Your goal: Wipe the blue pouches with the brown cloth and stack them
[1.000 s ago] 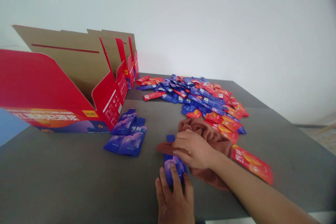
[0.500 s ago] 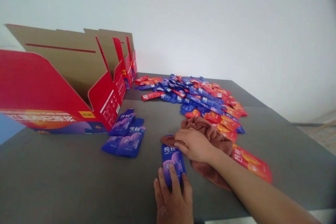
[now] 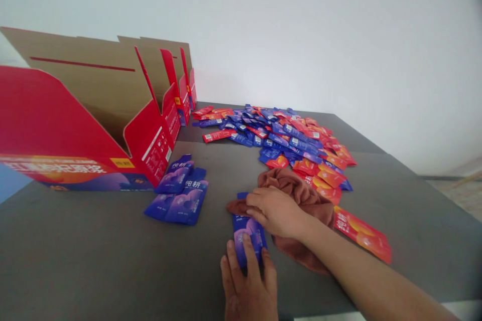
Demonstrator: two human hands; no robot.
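Note:
A blue pouch with purple fruit print (image 3: pixel 246 238) lies flat on the grey table, near its front edge. My left hand (image 3: pixel 250 281) rests on the lower part of this pouch with its fingers spread. My right hand (image 3: pixel 276 210) grips a brown cloth (image 3: pixel 301 195), and a folded tip of the cloth lies across the upper part of the pouch. The rest of the cloth is bunched under and beyond my right hand. Just right of the cloth lies a red pouch (image 3: pixel 361 233), its left end against the cloth.
Open red cartons (image 3: pixel 146 140) stand in a row at the left. Several blue pouches (image 3: pixel 184 195) lie beside the nearest carton. A wide heap of red and blue pouches (image 3: pixel 286 135) covers the back middle of the grey table (image 3: pixel 113 256).
My right hand has shifted slightly left with the cloth, and the cloth's tip has moved down a little over the pouch's printing. My left hand has stayed in place.

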